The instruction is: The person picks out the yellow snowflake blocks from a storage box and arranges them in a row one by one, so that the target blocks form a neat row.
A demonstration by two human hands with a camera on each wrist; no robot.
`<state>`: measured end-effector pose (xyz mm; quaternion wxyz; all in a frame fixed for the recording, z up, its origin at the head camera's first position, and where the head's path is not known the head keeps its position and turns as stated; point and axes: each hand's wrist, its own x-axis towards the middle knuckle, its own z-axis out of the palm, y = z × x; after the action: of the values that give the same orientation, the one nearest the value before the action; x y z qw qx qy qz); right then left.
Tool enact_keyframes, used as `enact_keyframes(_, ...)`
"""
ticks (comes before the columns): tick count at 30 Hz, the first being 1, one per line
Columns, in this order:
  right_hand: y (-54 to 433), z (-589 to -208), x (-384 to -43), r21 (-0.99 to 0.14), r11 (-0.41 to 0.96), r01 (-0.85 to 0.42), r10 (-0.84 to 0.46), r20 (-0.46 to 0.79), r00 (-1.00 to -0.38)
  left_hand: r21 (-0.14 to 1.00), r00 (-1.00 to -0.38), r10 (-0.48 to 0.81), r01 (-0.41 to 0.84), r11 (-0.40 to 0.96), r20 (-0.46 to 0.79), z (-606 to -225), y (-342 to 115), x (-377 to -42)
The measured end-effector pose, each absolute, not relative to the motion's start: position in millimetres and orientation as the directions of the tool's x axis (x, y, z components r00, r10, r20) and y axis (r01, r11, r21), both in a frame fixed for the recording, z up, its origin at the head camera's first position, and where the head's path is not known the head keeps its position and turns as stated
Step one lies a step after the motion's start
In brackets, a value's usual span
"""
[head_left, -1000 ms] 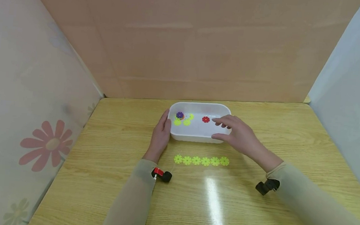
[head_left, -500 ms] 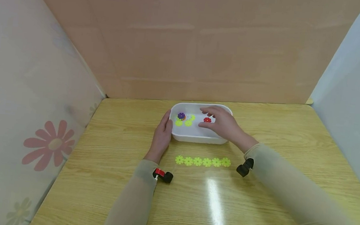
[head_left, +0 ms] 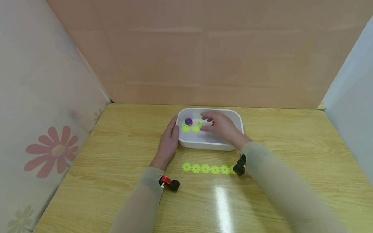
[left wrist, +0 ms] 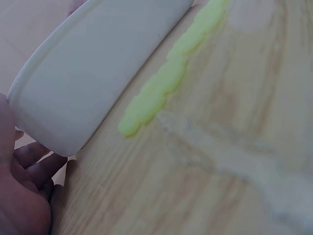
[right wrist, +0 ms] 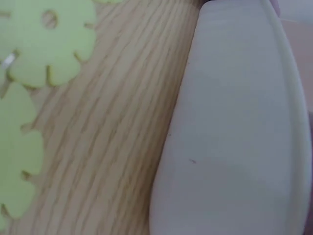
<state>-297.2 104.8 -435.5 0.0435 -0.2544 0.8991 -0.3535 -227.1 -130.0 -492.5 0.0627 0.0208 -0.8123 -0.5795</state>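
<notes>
A white plastic tub stands on the table with several small notched plastic discs inside. My left hand holds the tub's left end; in the left wrist view its fingers bend round the lower corner. Over the tub is my right hand, thumb and fingers spread apart, with nothing between them. Left of its fingertips lie a purple disc and several yellow discs. A red disc is mostly hidden behind the right hand. The right wrist view shows only the tub's outer wall and yellow discs on the table.
A row of several yellow notched discs lies on the wooden table in front of the tub. The right wrist camera overlaps the row's right end. A brown panel stands behind, with pale printed walls at both sides.
My right hand has moved left, from the tub's right end to over its middle, passing above the red disc. My left hand stays at the tub's left end.
</notes>
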Motion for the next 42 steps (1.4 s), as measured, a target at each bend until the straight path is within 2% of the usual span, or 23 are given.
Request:
enact_keyframes(8, 103, -447, -303, -0.689, 0.609, -0.393, -0.501, 0.050, -0.864, 0.946, -0.992, -0.098, 0.049, 0.321, 0.085, -493, -130, -226)
enact_keyframes(15, 101, -451, -305, -0.603, 0.662, -0.445, -0.531, 0.041, -0.846, 0.947, -0.991, -0.099, 0.049, 0.318, 0.085, -494, -132, -228)
enact_keyframes(21, 105, -449, -302, -0.535, 0.714, -0.453, -0.516, 0.036, -0.856, 0.950, -0.992, -0.099, 0.043, 0.308, 0.077, -493, -131, -227)
enact_keyframes(31, 109, -450, -306, -0.579, 0.719, -0.384, -0.437, 0.054, -0.898, 0.946, -0.991, -0.101, 0.050, 0.320, 0.087, -494, -130, -227)
enact_keyframes(42, 106, -451, -310, -0.501, 0.765, -0.405, -0.454, 0.027, -0.891, 0.952, -0.991, -0.103, 0.048, 0.301, 0.083, -494, -130, -228)
